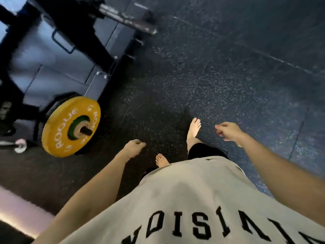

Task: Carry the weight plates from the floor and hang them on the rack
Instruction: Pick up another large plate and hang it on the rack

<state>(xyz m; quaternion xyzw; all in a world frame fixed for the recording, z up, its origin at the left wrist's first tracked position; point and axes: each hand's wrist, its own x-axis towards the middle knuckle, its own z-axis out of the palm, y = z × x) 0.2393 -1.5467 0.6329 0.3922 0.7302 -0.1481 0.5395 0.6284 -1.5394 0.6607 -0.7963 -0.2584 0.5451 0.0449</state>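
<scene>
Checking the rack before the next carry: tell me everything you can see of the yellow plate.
The yellow plate is a round disc with white ROGUE lettering, seemingly rubber-coated. It hangs upright on a dark peg of the black rack, left of the person. Smaller green and pale discs sit at its centre. Neither hand touches it.

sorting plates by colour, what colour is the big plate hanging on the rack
Yellow with white lettering, seen in the head view: big plate.

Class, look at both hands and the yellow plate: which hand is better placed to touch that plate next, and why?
Probably the left hand: it hangs empty on the yellow plate's side, nearer to it. The right hand, also empty, is across the body.
</scene>
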